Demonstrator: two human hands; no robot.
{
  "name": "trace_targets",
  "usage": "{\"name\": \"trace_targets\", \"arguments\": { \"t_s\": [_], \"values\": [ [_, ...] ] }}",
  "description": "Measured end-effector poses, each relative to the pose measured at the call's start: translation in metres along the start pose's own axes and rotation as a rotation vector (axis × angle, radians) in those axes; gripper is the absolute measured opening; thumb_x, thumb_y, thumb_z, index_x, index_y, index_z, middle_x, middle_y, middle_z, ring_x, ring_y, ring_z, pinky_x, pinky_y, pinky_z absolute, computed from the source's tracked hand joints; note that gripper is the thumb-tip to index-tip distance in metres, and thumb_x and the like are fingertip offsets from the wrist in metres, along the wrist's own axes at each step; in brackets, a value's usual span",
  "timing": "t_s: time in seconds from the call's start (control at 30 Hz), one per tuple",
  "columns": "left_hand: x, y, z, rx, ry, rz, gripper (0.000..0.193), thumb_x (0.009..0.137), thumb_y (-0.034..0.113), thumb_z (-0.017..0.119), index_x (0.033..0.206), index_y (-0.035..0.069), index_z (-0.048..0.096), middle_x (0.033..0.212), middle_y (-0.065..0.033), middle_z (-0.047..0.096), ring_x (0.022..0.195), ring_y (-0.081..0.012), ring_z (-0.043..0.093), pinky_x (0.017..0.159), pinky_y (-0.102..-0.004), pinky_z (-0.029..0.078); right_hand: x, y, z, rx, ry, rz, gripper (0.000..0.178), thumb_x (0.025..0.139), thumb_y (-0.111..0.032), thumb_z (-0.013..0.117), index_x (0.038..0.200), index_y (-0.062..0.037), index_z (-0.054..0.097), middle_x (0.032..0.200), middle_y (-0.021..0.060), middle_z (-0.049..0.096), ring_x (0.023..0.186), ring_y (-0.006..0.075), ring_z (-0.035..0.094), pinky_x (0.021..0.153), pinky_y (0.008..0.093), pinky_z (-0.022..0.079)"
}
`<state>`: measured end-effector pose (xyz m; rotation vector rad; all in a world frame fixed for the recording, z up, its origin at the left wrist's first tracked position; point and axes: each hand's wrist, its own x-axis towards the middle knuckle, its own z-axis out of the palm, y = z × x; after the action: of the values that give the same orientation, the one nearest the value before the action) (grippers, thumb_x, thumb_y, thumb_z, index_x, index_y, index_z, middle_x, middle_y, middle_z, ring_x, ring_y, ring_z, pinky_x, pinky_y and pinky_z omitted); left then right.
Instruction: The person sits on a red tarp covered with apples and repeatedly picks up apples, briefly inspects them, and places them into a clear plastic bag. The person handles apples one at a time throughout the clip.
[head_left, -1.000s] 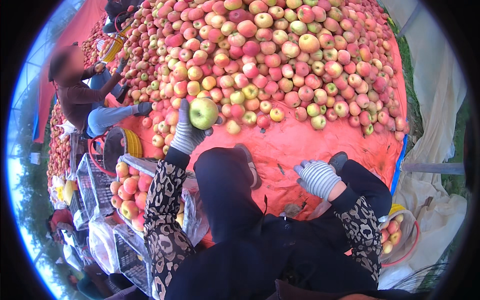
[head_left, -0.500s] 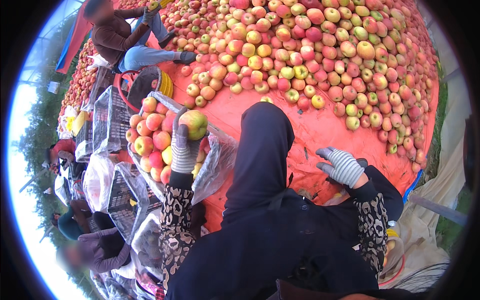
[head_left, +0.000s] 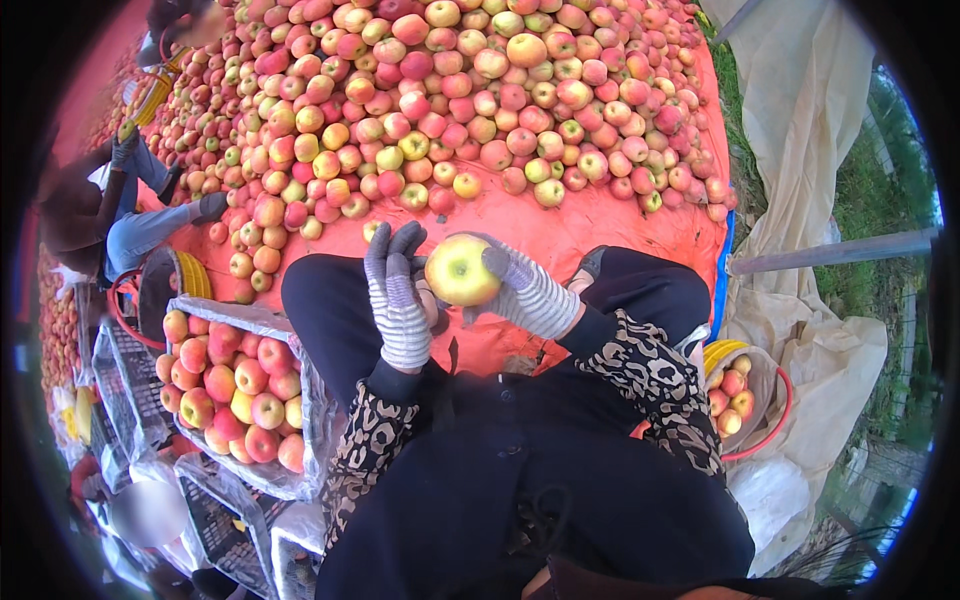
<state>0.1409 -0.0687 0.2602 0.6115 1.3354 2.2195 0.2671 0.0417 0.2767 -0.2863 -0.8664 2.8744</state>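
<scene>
A yellow-green apple (head_left: 461, 270) with a reddish blush is in front of my lap, its hollow end turned up. My right hand (head_left: 530, 292), in a grey striped glove, grips it from the right, thumb on its upper side. Close by its left side is my left hand (head_left: 398, 300), gloved the same way, fingers stretched up and apart. Whether the left thumb touches the apple I cannot tell. To the left of my knee stands a plastic-lined crate (head_left: 307, 440) filled with red and yellow apples (head_left: 249, 376).
A large heap of apples (head_left: 440, 90) spreads over a red sheet (head_left: 640, 225) ahead. On my right sits a bucket (head_left: 764, 375) with a red handle and several apples inside. Another bucket (head_left: 165, 290) and lined crates (head_left: 125, 375) stand left, near a seated person (head_left: 80, 215).
My left hand has moved from the crate to the middle, and the apple is now in my right hand. My right hand has come in from the right. The view has swung right.
</scene>
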Motion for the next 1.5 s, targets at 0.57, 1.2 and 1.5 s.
{"name": "trace_targets", "arguments": {
  "t_s": [0.57, 1.2, 1.5],
  "values": [
    [-0.032, -0.033, -0.021, -0.627, 0.13, -0.989, 0.053, 0.088, 0.048, 0.055, 0.126, 0.012, 0.046, 0.117, -0.0087, 0.056, 0.107, -0.0239, 0.056, 0.093, -0.0424, 0.047, -0.002, 0.007, 0.01, -1.667, 0.007, -0.594, 0.072, 0.069, -0.034, 0.077, 0.128, -0.0067, 0.045, 0.124, 0.0176, 0.049, 0.116, 0.0385, 0.046, 0.099, 0.0462, 0.038],
    [-0.024, -0.04, -0.021, -0.126, 0.19, -0.291, 0.033, 0.096, 0.018, 0.048, 0.125, 0.004, 0.044, 0.118, -0.0138, 0.055, 0.1, -0.0209, 0.057, 0.081, -0.0326, 0.049, 0.0, 0.051, -0.018, 0.006, 0.48, 0.048, 0.042, 0.099, -0.037, 0.041, 0.119, -0.0014, 0.054, 0.112, 0.0087, 0.059, 0.108, 0.0182, 0.055, 0.096, 0.0312, 0.044],
    [-0.033, -0.03, -0.005, -0.944, -0.112, -1.131, 0.061, 0.089, 0.057, 0.048, 0.129, 0.012, 0.044, 0.123, -0.0103, 0.053, 0.113, -0.0349, 0.052, 0.074, -0.0473, 0.051, -0.027, 0.009, 0.0, -0.591, 0.394, -0.48, 0.035, 0.1, -0.025, 0.04, 0.122, 0.0002, 0.052, 0.127, 0.0093, 0.053, 0.115, 0.0178, 0.051, 0.103, 0.0309, 0.038]
  ]
}}
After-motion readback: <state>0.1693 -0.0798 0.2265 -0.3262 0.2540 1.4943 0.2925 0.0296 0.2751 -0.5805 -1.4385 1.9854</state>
